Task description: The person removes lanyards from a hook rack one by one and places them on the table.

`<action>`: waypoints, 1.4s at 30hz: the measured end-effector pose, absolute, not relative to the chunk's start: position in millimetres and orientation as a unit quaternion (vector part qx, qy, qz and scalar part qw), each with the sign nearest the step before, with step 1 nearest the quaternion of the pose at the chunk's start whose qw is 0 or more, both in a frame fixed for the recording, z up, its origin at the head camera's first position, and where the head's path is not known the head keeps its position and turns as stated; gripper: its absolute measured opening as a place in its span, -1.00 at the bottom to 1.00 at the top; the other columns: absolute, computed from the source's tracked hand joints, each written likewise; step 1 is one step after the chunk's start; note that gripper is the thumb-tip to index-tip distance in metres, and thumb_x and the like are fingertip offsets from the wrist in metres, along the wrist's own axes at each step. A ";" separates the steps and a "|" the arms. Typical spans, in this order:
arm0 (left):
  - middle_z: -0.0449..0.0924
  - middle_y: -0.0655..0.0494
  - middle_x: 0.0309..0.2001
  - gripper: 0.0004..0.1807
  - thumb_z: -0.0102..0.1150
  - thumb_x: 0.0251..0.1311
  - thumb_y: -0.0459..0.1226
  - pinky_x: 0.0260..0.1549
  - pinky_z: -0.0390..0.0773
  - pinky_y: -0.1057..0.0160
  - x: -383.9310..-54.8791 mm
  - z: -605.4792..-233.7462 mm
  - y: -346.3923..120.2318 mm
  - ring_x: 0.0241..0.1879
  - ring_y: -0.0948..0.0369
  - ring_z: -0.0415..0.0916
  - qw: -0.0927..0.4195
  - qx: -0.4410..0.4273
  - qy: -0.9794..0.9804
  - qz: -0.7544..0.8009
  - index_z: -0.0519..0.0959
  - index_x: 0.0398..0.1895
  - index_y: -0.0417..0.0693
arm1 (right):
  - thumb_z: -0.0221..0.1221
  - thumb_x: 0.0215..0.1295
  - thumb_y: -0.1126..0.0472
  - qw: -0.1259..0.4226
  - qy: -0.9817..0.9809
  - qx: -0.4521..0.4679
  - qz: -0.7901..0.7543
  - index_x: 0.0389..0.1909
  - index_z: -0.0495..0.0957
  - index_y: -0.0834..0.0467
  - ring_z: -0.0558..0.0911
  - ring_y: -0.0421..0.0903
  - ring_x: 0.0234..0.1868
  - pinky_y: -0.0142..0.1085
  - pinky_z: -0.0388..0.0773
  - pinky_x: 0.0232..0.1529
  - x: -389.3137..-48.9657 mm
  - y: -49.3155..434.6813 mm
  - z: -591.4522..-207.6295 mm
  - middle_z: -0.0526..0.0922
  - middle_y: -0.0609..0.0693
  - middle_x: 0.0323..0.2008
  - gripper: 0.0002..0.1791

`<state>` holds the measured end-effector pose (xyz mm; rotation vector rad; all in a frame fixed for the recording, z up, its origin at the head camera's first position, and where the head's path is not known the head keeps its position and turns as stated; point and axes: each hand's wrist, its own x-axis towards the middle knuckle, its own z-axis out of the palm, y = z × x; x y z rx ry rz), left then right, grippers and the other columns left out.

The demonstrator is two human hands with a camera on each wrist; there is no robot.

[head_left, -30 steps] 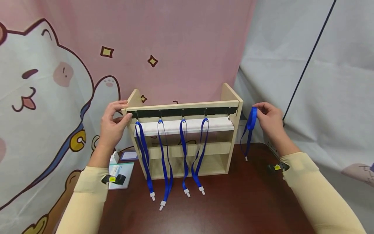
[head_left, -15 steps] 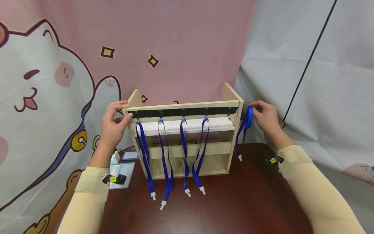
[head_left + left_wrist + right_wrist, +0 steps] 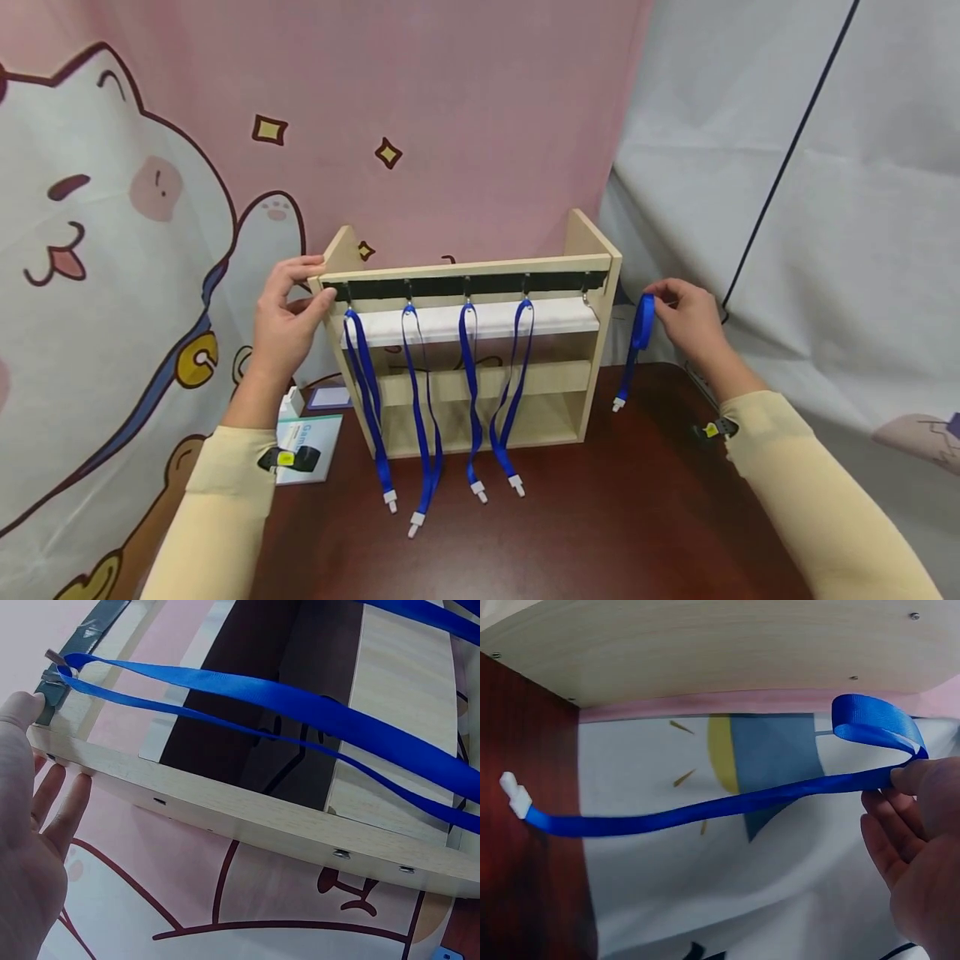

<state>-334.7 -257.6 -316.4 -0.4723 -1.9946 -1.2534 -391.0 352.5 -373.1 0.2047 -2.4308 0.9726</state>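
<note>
A small wooden shelf (image 3: 480,379) stands on the table, with a black strip (image 3: 438,288) of metal hooks along its upper front. Blue lanyards (image 3: 472,367) with white clips hang from all but the rightmost hook (image 3: 587,297). My left hand (image 3: 283,312) holds the shelf's upper left corner, thumb on the strip's end and fingers against the side panel (image 3: 225,796). To the right of the shelf, my right hand (image 3: 688,318) pinches another blue lanyard (image 3: 727,806) between thumb and fingers. Its top is folded in a loop, and its white clip (image 3: 516,796) dangles below.
At the left of the shelf lie a light-blue booklet (image 3: 307,446), a purple-edged card (image 3: 330,397) and a small white box (image 3: 291,404). A dark red table (image 3: 585,533) lies underneath. Printed pink and pale cloth (image 3: 480,108) hangs behind.
My right hand went left toward the shelf, then back right and slightly lower, with the lanyard swinging below it. My left hand keeps its hold on the shelf.
</note>
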 end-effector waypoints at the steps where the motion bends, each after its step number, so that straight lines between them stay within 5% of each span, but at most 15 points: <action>1: 0.53 0.09 0.46 -0.64 0.33 0.54 -0.35 0.02 0.57 0.43 -335.1 -316.3 -257.6 0.27 0.24 0.43 0.361 -0.183 -0.775 -0.486 0.64 0.33 -0.14 | 0.15 0.71 0.20 0.252 -0.895 0.076 0.359 0.17 0.73 0.21 0.69 0.16 0.01 -0.35 0.49 -0.14 -389.4 353.9 -376.0 0.78 0.23 0.05 -0.74; 21: 0.52 -0.06 0.44 -0.66 0.29 0.53 -0.44 0.00 0.55 0.44 -317.5 -304.3 -244.0 0.25 0.26 0.43 0.365 -0.196 -0.764 -0.495 0.60 0.29 -0.32 | 0.23 0.64 0.25 0.241 -0.889 0.082 0.382 0.08 0.78 0.24 0.64 -0.13 -0.19 -0.53 0.46 -0.24 -386.2 364.6 -432.0 0.83 0.20 -0.07 -0.78; 33: 0.52 -0.10 0.44 -0.66 0.28 0.52 -0.45 0.00 0.55 0.44 -314.1 -302.8 -241.6 0.24 0.26 0.43 0.363 -0.196 -0.760 -0.502 0.59 0.28 -0.37 | 0.18 0.67 0.23 0.197 -0.902 0.064 0.380 0.11 0.74 0.23 0.65 0.05 -0.16 -0.37 0.53 -0.28 -394.7 358.2 -467.7 0.81 0.20 -0.05 -0.77; 42: 0.52 0.11 0.46 -0.64 0.35 0.51 -0.38 0.00 0.57 0.41 -335.9 -318.1 -257.4 0.29 0.23 0.43 0.363 -0.196 -0.764 -0.496 0.62 0.30 -0.23 | 0.16 0.66 0.27 0.188 -0.908 0.049 0.372 0.11 0.74 0.26 0.71 0.10 -0.11 -0.27 0.57 -0.19 -402.8 361.3 -495.1 0.80 0.24 -0.03 -0.76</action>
